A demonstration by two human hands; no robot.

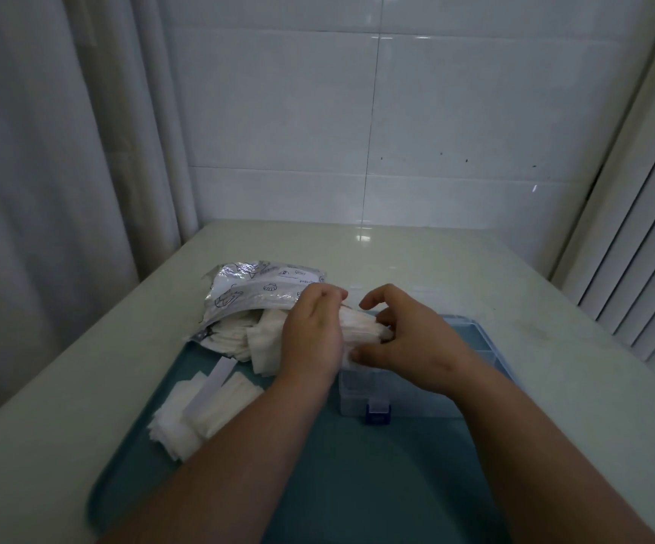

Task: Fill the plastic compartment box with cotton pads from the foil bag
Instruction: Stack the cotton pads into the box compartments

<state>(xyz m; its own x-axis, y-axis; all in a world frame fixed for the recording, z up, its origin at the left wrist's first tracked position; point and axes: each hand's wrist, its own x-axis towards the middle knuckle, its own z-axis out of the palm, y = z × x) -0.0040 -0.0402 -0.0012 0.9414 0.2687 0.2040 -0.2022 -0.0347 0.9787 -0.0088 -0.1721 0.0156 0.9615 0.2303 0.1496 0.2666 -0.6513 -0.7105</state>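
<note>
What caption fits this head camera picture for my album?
Left hand and right hand hold cotton pads between the foil bag and compartment box.

I see a teal tray point(357, 465) on a pale table point(475, 268). Curtain point(43, 151) hangs at ten o'clock, tiled wall point(357, 111) at twelve, blinds point(651, 249) at two.

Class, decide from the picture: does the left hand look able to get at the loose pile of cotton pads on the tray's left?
Probably yes: nothing lies between the left hand and the loose pile beside its forearm. It grips a stack of pads, so must release that first.
</note>
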